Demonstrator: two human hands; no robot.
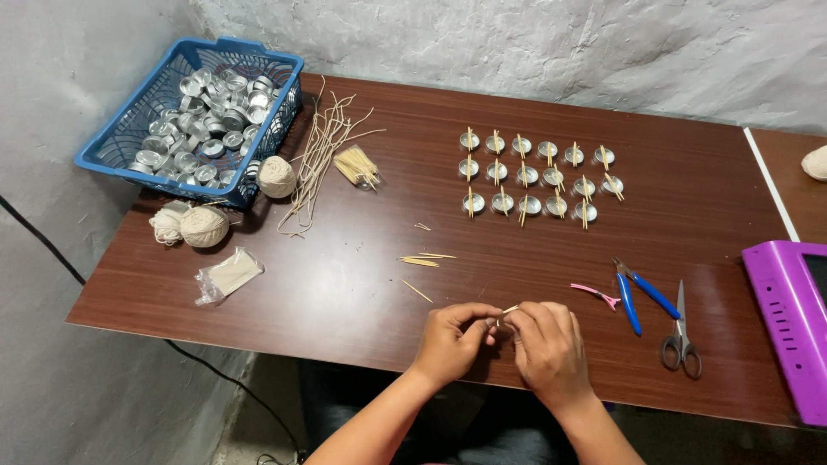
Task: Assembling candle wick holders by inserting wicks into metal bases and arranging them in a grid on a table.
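Head view: thin wooden stick [510,309] pinched between both hands at near edge of tabletop [345,293], about midway along it. Left hand [454,337] fingers closed together around stick's near end, thumb and forefinger tips meeting. Right hand [548,343] fingers likewise clamped on stick, knuckles up, touching left hand's fingertips. Whether string is also held: cannot tell, too small.

Just left of hands, loose sticks [419,261] scattered on bare wood, one more lying closer to near edge. Right of hands: pink clip [598,295], blue-handled pliers [636,293], grey-handled scissors [680,338], all lying flat, near each other, not touching hands.

Toward far edge, right of centre: small metal cups [541,178] in three neat rows, a stick laid across most cups.

Far middle: bundle of short sticks [357,165], beside it cut lengths of pale cord [320,155] fanned out toward far edge.

Far left corner: blue plastic basket [112,153] overhanging tabletop edge, filled with more empty metal cups. One ball of cream twine [276,176] touching basket's near right corner; two more twine balls [191,226] at left edge just below basket. Clear plastic bag [226,275] with pale contents near left edge, well apart from hands.

Right edge: purple device [784,323] partly cut off by frame. Another pale ball [815,163] on adjoining surface at far right.
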